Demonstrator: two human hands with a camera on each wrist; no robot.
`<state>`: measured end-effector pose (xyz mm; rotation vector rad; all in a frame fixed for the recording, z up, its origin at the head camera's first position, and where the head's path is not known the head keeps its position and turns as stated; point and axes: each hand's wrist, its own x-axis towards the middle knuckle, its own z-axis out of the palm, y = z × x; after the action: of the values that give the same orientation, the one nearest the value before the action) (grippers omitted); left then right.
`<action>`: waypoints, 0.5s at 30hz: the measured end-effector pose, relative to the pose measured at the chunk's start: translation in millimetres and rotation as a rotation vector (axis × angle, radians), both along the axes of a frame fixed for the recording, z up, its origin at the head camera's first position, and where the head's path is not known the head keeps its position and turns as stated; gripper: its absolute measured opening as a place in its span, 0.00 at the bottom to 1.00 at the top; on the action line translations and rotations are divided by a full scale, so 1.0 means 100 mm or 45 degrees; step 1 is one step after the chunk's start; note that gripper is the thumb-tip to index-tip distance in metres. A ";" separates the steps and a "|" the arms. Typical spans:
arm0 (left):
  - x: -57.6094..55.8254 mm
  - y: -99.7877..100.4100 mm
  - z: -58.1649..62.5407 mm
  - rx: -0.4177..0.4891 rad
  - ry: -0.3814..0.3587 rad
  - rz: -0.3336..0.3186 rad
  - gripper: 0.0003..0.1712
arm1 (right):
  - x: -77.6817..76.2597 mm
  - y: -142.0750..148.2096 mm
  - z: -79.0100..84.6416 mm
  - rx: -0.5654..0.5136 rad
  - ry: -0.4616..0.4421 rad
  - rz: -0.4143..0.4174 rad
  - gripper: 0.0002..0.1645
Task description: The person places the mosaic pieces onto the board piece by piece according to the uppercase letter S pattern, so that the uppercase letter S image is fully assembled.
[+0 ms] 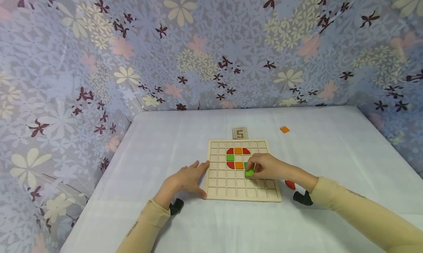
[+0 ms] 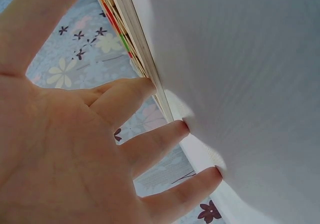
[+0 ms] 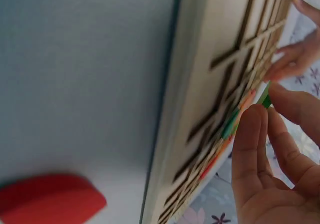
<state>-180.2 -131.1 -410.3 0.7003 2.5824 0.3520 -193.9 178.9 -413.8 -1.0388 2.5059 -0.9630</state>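
A wooden grid board (image 1: 228, 183) lies on the white-covered table. My right hand (image 1: 269, 166) pinches a green square tile (image 1: 249, 173) between thumb and fingertips, close over the grid. In the right wrist view that tile (image 3: 266, 100) shows at the fingertips, above the board. Red rounded pieces (image 1: 230, 151), orange squares (image 1: 238, 151) and a green square (image 1: 230, 157) sit in the upper cells; another green piece (image 3: 231, 124) is partly covered by my right hand in the head view. Fingers spread, my left hand (image 1: 187, 179) rests at the board's left edge, its index fingertip touching it.
Behind the board lies a small pattern card (image 1: 239, 133). An orange tile (image 1: 284, 129) is at the back right, and a red rounded piece (image 1: 290, 184) lies right of the board near my right forearm. Black wrist devices (image 1: 303, 198) show below both wrists. Floral fabric surrounds the table.
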 end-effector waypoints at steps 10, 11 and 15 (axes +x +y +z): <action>0.01 0.00 0.02 -0.033 0.004 -0.006 0.63 | -0.01 -0.07 -0.08 0.117 0.081 0.008 0.11; 0.01 0.01 0.02 -0.033 0.002 -0.005 0.63 | -0.01 -0.07 -0.08 0.120 0.078 0.005 0.11; -0.01 0.00 -0.01 -0.032 -0.008 0.004 0.63 | -0.02 -0.08 -0.07 0.138 0.063 -0.017 0.11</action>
<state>-181.4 -130.9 -411.5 0.6858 2.5780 0.3219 -196.3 171.1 -421.3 -1.0263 2.5759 -0.8049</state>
